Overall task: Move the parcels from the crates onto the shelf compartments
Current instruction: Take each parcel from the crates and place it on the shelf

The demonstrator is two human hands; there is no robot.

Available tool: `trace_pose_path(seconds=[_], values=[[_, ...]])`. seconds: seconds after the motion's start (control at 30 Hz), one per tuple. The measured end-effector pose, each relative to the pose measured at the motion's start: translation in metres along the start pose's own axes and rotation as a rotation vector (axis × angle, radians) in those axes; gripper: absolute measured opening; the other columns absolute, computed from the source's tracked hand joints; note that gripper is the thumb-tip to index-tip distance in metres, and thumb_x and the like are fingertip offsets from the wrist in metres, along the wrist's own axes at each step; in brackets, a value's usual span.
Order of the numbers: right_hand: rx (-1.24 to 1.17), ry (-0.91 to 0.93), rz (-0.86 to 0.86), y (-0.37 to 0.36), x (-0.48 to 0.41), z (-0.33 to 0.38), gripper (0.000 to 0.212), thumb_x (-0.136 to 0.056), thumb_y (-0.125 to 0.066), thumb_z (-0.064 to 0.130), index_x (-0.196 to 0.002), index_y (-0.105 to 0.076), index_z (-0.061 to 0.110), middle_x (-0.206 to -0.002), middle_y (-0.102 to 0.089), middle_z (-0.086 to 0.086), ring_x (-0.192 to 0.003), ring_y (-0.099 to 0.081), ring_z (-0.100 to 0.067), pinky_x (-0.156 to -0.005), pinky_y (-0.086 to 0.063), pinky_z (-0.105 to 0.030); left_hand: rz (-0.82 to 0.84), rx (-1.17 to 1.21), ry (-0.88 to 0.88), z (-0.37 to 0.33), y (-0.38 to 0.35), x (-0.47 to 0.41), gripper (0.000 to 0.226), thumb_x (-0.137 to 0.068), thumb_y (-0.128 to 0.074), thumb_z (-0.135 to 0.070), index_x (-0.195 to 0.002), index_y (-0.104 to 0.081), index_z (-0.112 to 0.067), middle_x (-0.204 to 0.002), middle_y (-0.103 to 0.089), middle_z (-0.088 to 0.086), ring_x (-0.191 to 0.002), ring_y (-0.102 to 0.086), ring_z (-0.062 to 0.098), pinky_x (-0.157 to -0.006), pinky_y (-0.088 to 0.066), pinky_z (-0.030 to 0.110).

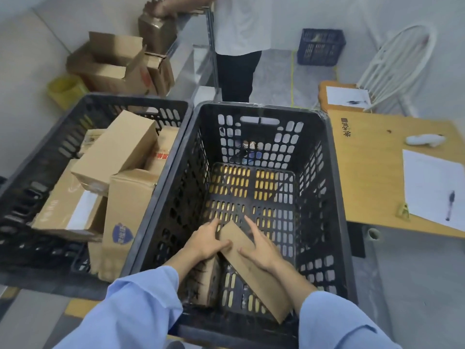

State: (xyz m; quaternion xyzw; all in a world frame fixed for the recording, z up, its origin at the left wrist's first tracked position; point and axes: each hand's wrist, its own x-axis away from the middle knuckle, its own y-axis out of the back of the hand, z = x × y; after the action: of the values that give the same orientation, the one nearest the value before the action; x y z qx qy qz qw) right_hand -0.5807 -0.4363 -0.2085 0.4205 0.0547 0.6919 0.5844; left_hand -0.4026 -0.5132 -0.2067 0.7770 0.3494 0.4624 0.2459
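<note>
A long brown cardboard parcel (261, 275) lies tilted in the near end of the black plastic crate (334, 197) in front of me. My left hand (206, 241) grips its far left edge and my right hand (259, 248) grips its top and right side. A second crate (32, 172) on the left holds several cardboard parcels (115, 149). The metal shelf (196, 54) stands at the back left.
Another person (241, 41) stands by the shelf with a hand on a brown parcel (156, 28). Open cardboard boxes (113, 64) sit on the floor at the back left. A wooden table (372, 172) with papers and a pen is to the right. A blue crate (320, 46) and a white chair (397, 66) stand beyond.
</note>
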Motion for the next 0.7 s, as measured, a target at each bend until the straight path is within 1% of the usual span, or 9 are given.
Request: trace_pose_path(seconds=[0.07,0.17,0.23,0.3,0.37,0.43,0.57,0.63,0.7], values=[[-0.023,-0.016,-0.031,0.001,-0.002,0.001,0.09,-0.09,-0.067,0.041,-0.152,-0.003,0.05,-0.147,-0.048,0.001,-0.132,-0.048,-0.024,-0.102,-0.044,-0.045,-0.046,0.08,-0.003,-0.005,0.002,-0.003,0.066,-0.077,-0.069,-0.051,-0.131,-0.045,-0.022,-0.129,-0.057,0.003,-0.115,-0.056,0.025,-0.09,-0.046,0.035],[-0.132,-0.05,-0.125,0.006,-0.008,0.001,0.09,-0.088,-0.069,0.037,-0.15,-0.006,0.051,-0.142,-0.052,0.004,-0.126,-0.053,-0.023,-0.1,-0.047,-0.051,-0.126,0.272,-0.036,-0.016,0.006,-0.01,0.063,-0.08,-0.075,-0.037,-0.132,-0.046,-0.017,-0.127,-0.055,0.003,-0.114,-0.056,0.019,-0.093,-0.047,0.033],[-0.207,-0.076,-0.181,0.01,-0.01,0.001,0.089,-0.088,-0.07,0.031,-0.151,-0.01,0.049,-0.142,-0.05,0.005,-0.125,-0.053,-0.023,-0.099,-0.048,-0.052,-0.156,0.4,-0.031,-0.021,0.007,-0.016,0.069,-0.079,-0.078,-0.029,-0.137,-0.043,-0.016,-0.136,-0.05,0.004,-0.121,-0.053,0.019,-0.1,-0.046,0.033],[-0.235,-0.089,-0.206,0.012,-0.012,0.002,0.088,-0.089,-0.07,0.027,-0.153,-0.013,0.043,-0.149,-0.044,0.001,-0.131,-0.049,-0.023,-0.103,-0.045,-0.049,-0.165,0.44,0.002,-0.022,0.006,-0.021,0.079,-0.078,-0.079,-0.029,-0.143,-0.037,-0.015,-0.144,-0.045,0.004,-0.126,-0.05,0.021,-0.105,-0.044,0.035],[-0.226,-0.104,-0.201,0.01,-0.013,0.0,0.087,-0.089,-0.07,0.027,-0.154,-0.012,0.041,-0.152,-0.041,-0.002,-0.135,-0.045,-0.025,-0.105,-0.043,-0.049,-0.129,0.464,0.053,-0.022,0.005,-0.023,0.079,-0.08,-0.078,-0.027,-0.144,-0.034,-0.012,-0.139,-0.049,0.002,-0.117,-0.054,0.016,-0.097,-0.044,0.028],[-0.221,-0.117,-0.174,0.009,-0.014,-0.001,0.087,-0.09,-0.069,0.031,-0.154,-0.011,0.041,-0.152,-0.041,-0.002,-0.134,-0.046,-0.026,-0.104,-0.043,-0.052,-0.049,0.459,0.081,-0.023,0.001,-0.024,0.072,-0.082,-0.077,-0.027,-0.14,-0.037,-0.011,-0.133,-0.056,0.002,-0.106,-0.054,0.013,-0.089,-0.042,0.023],[-0.206,-0.106,-0.165,0.008,-0.018,0.0,0.086,-0.089,-0.07,0.033,-0.155,-0.015,0.034,-0.152,-0.041,-0.002,-0.135,-0.043,-0.024,-0.106,-0.042,-0.05,0.041,0.385,0.033,-0.027,-0.002,-0.023,0.071,-0.082,-0.076,-0.029,-0.142,-0.042,-0.014,-0.135,-0.057,0.006,-0.122,-0.052,0.021,-0.091,-0.038,0.023],[-0.243,-0.114,-0.182,0.01,-0.02,0.001,0.087,-0.088,-0.072,0.028,-0.155,-0.017,0.032,-0.152,-0.041,-0.003,-0.136,-0.043,-0.024,-0.108,-0.041,-0.049,0.042,0.406,0.021,-0.027,-0.001,-0.023,0.075,-0.082,-0.076,-0.029,-0.146,-0.038,-0.017,-0.139,-0.054,0.006,-0.127,-0.049,0.022,-0.096,-0.037,0.025],[-0.288,-0.123,-0.207,0.013,-0.023,0.004,0.092,-0.085,-0.074,0.026,-0.155,-0.016,0.032,-0.151,-0.041,-0.004,-0.135,-0.042,-0.024,-0.108,-0.041,-0.052,0.051,0.46,-0.001,-0.03,0.002,-0.02,0.087,-0.081,-0.077,-0.031,-0.152,-0.027,-0.024,-0.144,-0.049,0.005,-0.132,-0.045,0.023,-0.105,-0.035,0.032]])
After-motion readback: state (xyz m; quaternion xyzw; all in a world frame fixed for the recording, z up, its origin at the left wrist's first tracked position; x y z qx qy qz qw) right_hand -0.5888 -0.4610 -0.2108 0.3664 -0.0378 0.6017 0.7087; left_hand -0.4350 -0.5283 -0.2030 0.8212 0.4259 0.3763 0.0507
